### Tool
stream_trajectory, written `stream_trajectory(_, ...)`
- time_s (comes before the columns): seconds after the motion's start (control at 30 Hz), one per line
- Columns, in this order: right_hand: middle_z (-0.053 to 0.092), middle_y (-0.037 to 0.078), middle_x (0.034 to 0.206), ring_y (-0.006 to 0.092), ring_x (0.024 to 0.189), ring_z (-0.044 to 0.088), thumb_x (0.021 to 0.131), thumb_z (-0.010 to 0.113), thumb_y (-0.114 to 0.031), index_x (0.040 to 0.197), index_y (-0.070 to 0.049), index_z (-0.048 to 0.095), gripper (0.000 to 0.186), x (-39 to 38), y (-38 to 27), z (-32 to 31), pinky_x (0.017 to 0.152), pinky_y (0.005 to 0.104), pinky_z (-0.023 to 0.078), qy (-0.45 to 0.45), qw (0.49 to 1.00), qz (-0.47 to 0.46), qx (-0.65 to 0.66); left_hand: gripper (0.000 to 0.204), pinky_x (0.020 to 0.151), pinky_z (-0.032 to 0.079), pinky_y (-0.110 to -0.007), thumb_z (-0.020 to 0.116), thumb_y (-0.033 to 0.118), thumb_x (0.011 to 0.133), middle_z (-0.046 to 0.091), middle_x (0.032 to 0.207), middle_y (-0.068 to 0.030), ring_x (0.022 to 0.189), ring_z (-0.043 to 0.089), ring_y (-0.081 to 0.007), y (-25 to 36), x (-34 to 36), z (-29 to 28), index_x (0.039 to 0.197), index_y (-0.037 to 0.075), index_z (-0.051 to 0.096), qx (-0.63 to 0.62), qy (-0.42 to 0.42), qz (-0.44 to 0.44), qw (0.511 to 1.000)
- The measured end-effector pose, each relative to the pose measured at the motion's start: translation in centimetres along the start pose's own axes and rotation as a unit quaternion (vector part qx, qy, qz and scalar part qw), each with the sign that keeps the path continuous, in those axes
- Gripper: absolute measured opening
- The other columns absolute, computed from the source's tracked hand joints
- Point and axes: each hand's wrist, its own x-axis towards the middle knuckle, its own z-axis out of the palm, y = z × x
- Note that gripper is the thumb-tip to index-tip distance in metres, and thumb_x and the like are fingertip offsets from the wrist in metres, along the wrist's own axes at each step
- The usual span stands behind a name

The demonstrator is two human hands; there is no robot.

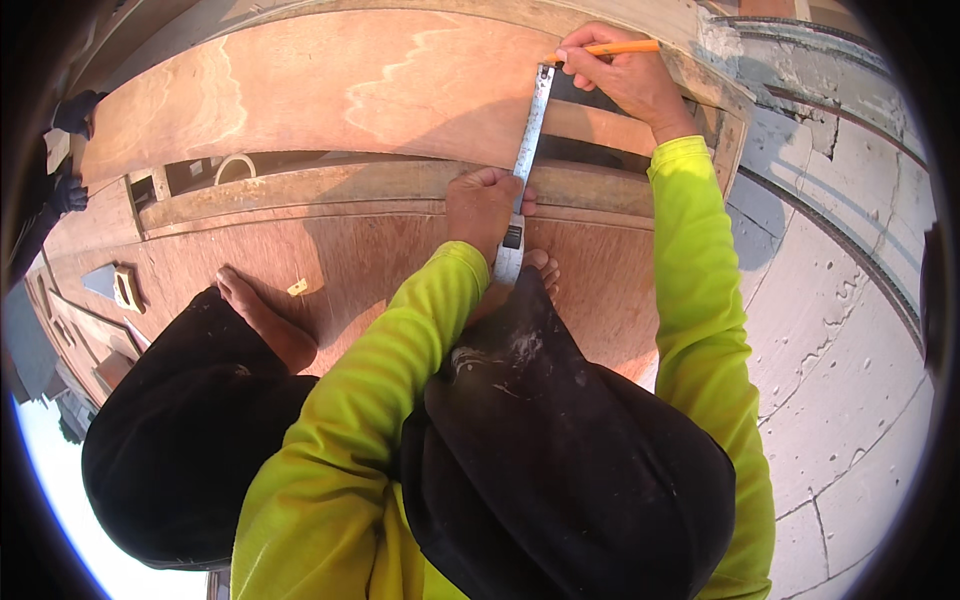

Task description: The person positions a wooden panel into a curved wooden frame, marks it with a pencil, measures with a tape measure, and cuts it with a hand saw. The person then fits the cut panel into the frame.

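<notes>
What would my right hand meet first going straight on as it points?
Probably the far end of the silver metal tape blade, at the right edge of the brown plywood sheet; depth is unclear.

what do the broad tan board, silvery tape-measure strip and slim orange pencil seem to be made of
Broad tan board: probably unpainted plywood; wavy pale grain bands show.
Silvery tape-measure strip: likely thin, marked metal, from its flat, narrow, greyish look.
Slim orange pencil: perhaps painted wood, from its even colour; plastic is possible.

Left hand (483, 210): you hold the tape measure (525, 150)
Right hand (632, 85): you hold an orange pencil (625, 47) at the tape's tip
Plywood panel (300, 85): right end beside your tape
</notes>
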Motion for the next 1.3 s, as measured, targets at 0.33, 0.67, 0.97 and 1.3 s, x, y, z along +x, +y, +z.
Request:
stream_trajectory(0.33, 0.065, -0.004, 0.077, 0.0057, 0.069, 0.058, 0.097, 0.068, -0.029, 0.096, -0.007, 0.070, 0.022, 0.6, 0.1, -0.8, 0.065, 0.0217, 0.051, -0.057, 0.975, -0.058, -0.205, 0.017, 0.056, 0.049, -0.030, 0.060, 0.007, 0.093, 0.072, 0.077, -0.0082, 0.065, 0.065, -0.0133, 0.4, 0.6, 0.2, 0.083, -0.001, 0.071, 0.020, 0.006, -0.010, 1.000)
stream_trajectory(0.67, 0.071, 0.000, 0.083, 0.0067, 0.075, 0.063, 0.093, 0.072, -0.016, 0.098, -0.002, 0.071, 0.015, -1.6, 0.7, 0.2, 0.069, 0.0219, 0.052, 0.095, 0.995, -0.006, 0.007, 0.014, 0.066, 0.053, -0.027, 0.060, 0.010, 0.095, 0.073, 0.086, -0.0074, 0.073, 0.067, -0.0124, -0.5, -0.3, -1.6, 0.092, 0.001, 0.070, 0.066, -0.111, 0.014, 0.992)
stream_trajectory(0.97, 0.069, -0.001, 0.084, 0.0057, 0.073, 0.064, 0.094, 0.071, -0.011, 0.097, -0.001, 0.069, 0.011, -0.9, 1.3, 1.5, 0.066, 0.0212, 0.054, 0.052, 0.998, -0.045, -0.002, 0.014, 0.069, 0.053, -0.027, 0.060, 0.009, 0.094, 0.072, 0.083, -0.0059, 0.073, 0.066, -0.0120, -1.3, -0.6, -2.4, 0.094, 0.000, 0.071, 0.030, -0.109, 0.029, 0.993)
stream_trajectory(1.3, 0.067, -0.002, 0.079, 0.0053, 0.067, 0.061, 0.093, 0.072, -0.014, 0.094, -0.002, 0.069, 0.013, 0.2, 0.9, 1.6, 0.061, 0.0207, 0.051, 0.046, 0.997, -0.050, -0.036, 0.014, 0.069, 0.053, -0.027, 0.060, 0.009, 0.094, 0.072, 0.083, -0.0053, 0.072, 0.066, -0.0118, -1.5, -0.4, -2.5, 0.095, 0.001, 0.071, 0.026, -0.114, 0.020, 0.993)
